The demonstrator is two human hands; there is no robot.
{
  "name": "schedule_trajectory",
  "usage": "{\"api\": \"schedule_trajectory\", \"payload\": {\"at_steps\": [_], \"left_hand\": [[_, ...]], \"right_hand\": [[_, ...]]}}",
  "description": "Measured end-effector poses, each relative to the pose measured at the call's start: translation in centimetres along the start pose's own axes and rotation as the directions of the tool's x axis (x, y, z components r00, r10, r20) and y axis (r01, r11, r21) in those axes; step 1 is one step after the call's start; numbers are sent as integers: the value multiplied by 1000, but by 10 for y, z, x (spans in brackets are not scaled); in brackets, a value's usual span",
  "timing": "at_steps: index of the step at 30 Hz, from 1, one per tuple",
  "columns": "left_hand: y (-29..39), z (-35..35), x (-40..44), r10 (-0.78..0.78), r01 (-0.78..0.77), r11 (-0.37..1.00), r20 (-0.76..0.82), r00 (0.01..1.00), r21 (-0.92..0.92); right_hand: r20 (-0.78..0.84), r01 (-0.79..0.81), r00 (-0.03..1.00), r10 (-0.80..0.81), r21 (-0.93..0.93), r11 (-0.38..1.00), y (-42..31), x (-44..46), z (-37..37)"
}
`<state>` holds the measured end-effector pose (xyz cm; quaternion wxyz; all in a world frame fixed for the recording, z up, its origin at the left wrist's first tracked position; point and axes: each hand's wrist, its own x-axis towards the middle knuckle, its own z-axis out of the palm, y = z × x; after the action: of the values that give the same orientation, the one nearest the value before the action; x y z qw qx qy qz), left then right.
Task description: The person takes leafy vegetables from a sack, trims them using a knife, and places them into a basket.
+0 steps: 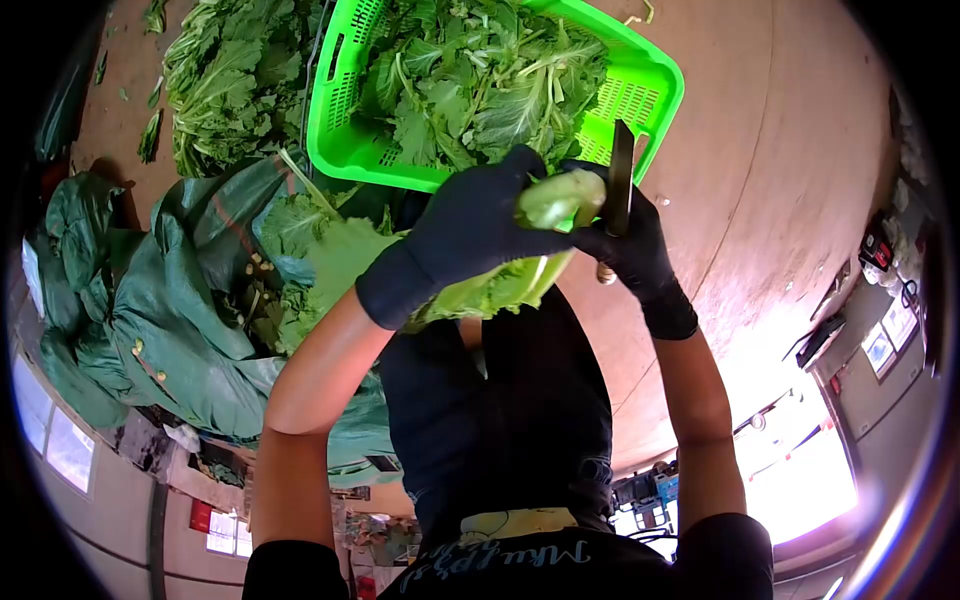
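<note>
My left hand [475, 217], in a black glove, is wrapped round a leafy green vegetable. The pale stem end [562, 200] points to the right, and the broad leaves [495, 290] hang below my wrist. My right hand [636, 245], gloved in black too, holds a knife [620, 178] with its dark blade upright beside the stem end. Part of the knife's handle shows under my fingers. Just beyond both hands is a bright green plastic basket [665, 85] with leafy greens [470, 85] in it.
A heap of leafy greens [235, 85] lies on the brown floor [740, 150] left of the basket. Green sacking [180, 310] with leaves and scraps on it spreads at my left. Loose leaves [150, 135] lie at the far left.
</note>
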<state>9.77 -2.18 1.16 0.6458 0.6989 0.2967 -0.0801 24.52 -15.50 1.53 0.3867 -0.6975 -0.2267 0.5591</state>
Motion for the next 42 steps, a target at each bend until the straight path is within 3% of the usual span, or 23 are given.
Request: {"api": "schedule_trajectory", "payload": {"at_steps": [2,3,5,6,9,11,13,15,17,20,21,23,25,26,28,29,30,31,32,35,36,39,42], "left_hand": [[2,3,1,62,-62,995,9,998,81],[-4,3,4,135,-136,990,-9,991,-44],[-19,5,10,269,-276,918,-66,961,-283],[-13,1,12,344,-349,910,-61,937,-222],[-15,-10,23,250,-248,966,26,968,-74],[-14,-10,28,327,-323,945,-77,942,60],[-20,-17,42,395,-355,905,-155,905,233],[-35,-29,60,383,-298,910,-310,870,289],[-48,-41,63,362,-200,887,-361,859,416],[-60,-29,63,505,-262,832,-469,725,490],[-51,-25,58,455,-328,881,-419,786,340],[-16,-6,34,375,-388,922,-271,887,8],[15,-1,17,195,-224,876,-111,974,-426],[7,1,16,189,-252,948,-291,938,-196],[-19,-28,7,5,-136,814,-227,974,-564],[-44,-41,2,-65,-117,689,-222,973,-716],[-65,-53,-6,-140,-109,590,-234,962,-800],[-84,-64,-13,-209,-116,531,-263,942,-839],[-104,-74,-19,-271,-132,493,-296,916,-860],[-150,-102,-57,-405,-199,420,-379,832,-886],[-160,-105,-79,-443,-220,399,-397,804,-890],[-170,-83,-165,-570,-266,317,-407,714,-910],[-174,-58,-230,-669,-339,238,-407,622,-910]], "right_hand": [[-11,-37,999,36,-71,997,-17,3,2],[-41,8,999,-9,-42,999,-14,6,-3],[-48,34,998,-48,-251,967,-20,10,-16],[-19,60,998,-66,-241,969,-27,12,-19],[32,-36,998,46,-260,965,-34,7,-34],[106,1,994,26,-243,970,-36,10,-47],[69,-64,995,74,-142,988,-26,9,-69],[76,-126,988,137,-135,983,-20,7,-99],[37,-35,999,35,4,999,-22,3,-113],[-49,34,998,-30,79,996,-49,4,-111],[-71,55,996,-49,81,995,-57,7,-103],[-23,-31,999,29,-96,995,-75,22,-91],[-13,59,998,-62,-173,983,-90,44,-46],[83,133,990,-117,-220,966,-99,55,-32],[167,146,978,-125,-121,982,-128,67,2],[168,78,982,-80,22,997,-143,71,18],[67,50,997,-42,-123,991,-147,78,24],[21,104,995,-102,-261,960,-153,82,28],[187,428,904,-385,-405,808,-137,92,15],[150,199,974,-169,-218,956,-119,87,13],[155,232,968,-199,-239,943,-109,84,13],[104,-31,993,61,-267,963,-92,74,21],[157,-96,976,149,-298,950,-76,63,26]]}}
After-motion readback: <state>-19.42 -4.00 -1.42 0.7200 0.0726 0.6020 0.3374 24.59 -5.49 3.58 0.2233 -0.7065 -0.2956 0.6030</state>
